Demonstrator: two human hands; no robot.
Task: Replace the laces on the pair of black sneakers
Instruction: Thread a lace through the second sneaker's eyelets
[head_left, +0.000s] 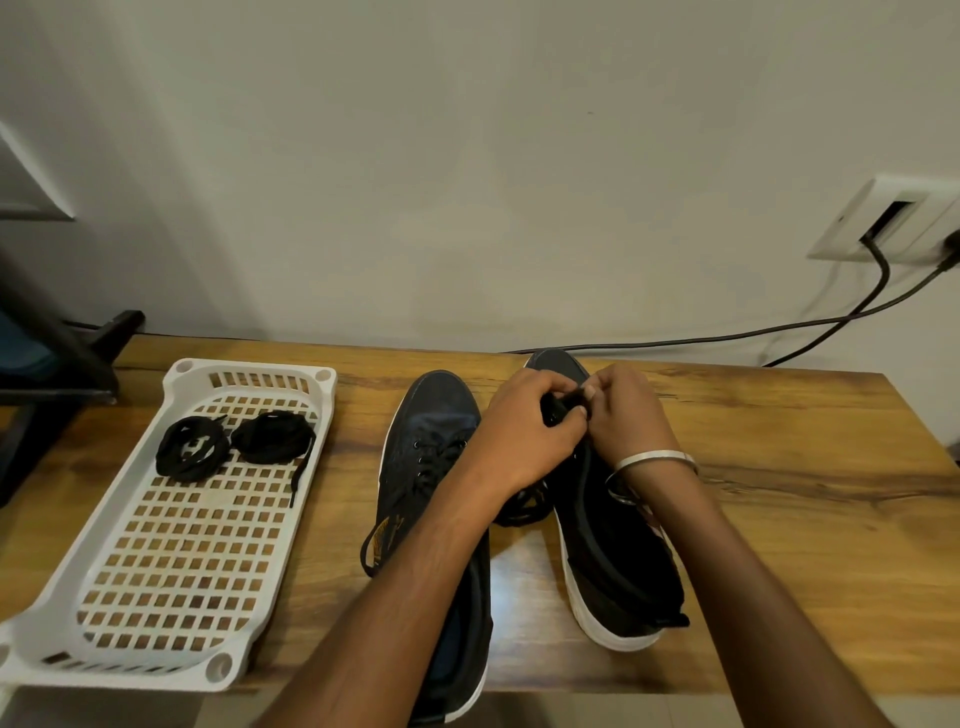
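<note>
One wooden table (779, 493) carries one white perforated tray (171, 545) at the left and two black, white-soled sneakers side by side. The left sneaker (431, 467) and right sneaker (613, 561) both lie lengthwise, toes toward the wall. Two coiled black lace bundles (234, 441) sit at the tray's far end. Over the right sneaker's front, the left hand (524, 431) and right hand (623, 415) meet, fingers curled, pinching its black lace (563, 402).

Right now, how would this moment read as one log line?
left hand + right hand: pinching lace | on: right sneaker | spare laces: in basket
</note>
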